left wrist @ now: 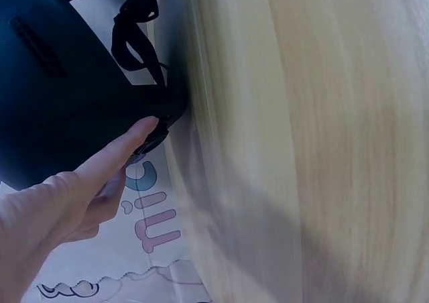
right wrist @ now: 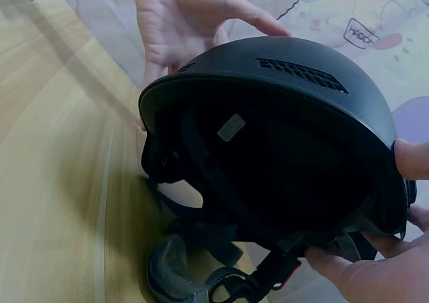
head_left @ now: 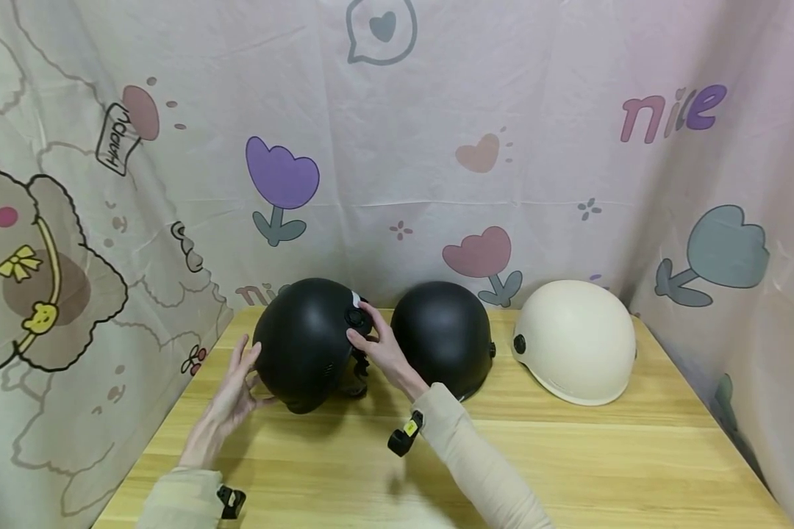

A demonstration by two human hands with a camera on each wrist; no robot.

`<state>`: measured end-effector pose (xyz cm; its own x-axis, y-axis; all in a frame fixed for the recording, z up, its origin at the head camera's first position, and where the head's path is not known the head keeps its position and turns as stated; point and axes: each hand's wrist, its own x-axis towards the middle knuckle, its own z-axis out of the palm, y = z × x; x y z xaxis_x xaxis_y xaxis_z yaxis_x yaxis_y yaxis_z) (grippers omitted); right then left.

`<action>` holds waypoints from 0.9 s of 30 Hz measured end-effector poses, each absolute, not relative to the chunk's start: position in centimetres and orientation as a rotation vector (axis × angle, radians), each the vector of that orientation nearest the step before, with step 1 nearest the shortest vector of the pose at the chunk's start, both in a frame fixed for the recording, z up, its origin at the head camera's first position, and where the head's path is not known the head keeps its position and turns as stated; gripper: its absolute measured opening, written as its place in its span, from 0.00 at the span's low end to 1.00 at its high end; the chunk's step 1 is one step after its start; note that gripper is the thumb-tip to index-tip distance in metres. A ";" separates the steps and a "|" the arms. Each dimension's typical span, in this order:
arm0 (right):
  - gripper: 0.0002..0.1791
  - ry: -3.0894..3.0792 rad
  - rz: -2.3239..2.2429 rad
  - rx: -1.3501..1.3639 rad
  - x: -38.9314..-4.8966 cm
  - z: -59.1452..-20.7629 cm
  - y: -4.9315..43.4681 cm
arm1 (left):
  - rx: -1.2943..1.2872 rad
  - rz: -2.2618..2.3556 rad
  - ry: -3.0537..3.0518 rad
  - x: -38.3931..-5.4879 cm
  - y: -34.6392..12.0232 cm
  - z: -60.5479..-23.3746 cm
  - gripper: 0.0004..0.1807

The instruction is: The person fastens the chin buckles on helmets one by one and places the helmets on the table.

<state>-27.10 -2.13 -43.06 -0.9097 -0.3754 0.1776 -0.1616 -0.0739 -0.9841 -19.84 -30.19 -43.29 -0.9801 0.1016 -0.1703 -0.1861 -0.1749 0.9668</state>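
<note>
Both hands hold a matte black helmet [head_left: 304, 342] at the left of the table, tilted up off its rim. My left hand [head_left: 231, 400] grips its left side, thumb and fingers spread around the shell. The right hand [head_left: 387, 349] pinches the rim on the other side, by a round black knob [head_left: 356, 317]. In the right wrist view the helmet's dark hollow inside [right wrist: 281, 169] shows, with a pale label [right wrist: 231, 127] in it. Black chin straps [right wrist: 258, 279] hang below. A slotted vent [right wrist: 301, 74] runs along the shell.
A second black helmet [head_left: 440, 338] stands just right of the held one, close to my right forearm. Farther right stands a cream helmet [head_left: 576, 342]. The wooden table [head_left: 602, 455] backs onto a printed curtain [head_left: 397, 132], which also hangs along both sides.
</note>
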 end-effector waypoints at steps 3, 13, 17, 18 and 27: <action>0.36 2.049 -2.083 -0.579 -27.1 -43.4 -2.2 | -0.124 2.272 1.906 -20.0 -30.2 -43.6 0.46; 0.51 2.148 -1.936 -0.485 -27.0 -44.7 -2.2 | -0.171 2.211 2.070 -20.3 -29.7 -44.4 0.54; 0.50 2.152 -1.918 -0.483 -27.0 -44.8 -2.4 | -0.188 2.191 2.091 -20.4 -29.7 -44.3 0.56; 0.50 2.148 -1.915 -0.478 -27.0 -44.9 -2.4 | -0.189 2.192 2.091 -20.4 -29.7 -44.3 0.56; 0.53 2.148 -1.905 -0.444 -26.7 -46.1 -2.5 | -0.158 2.184 2.130 -20.5 -29.6 -44.8 0.57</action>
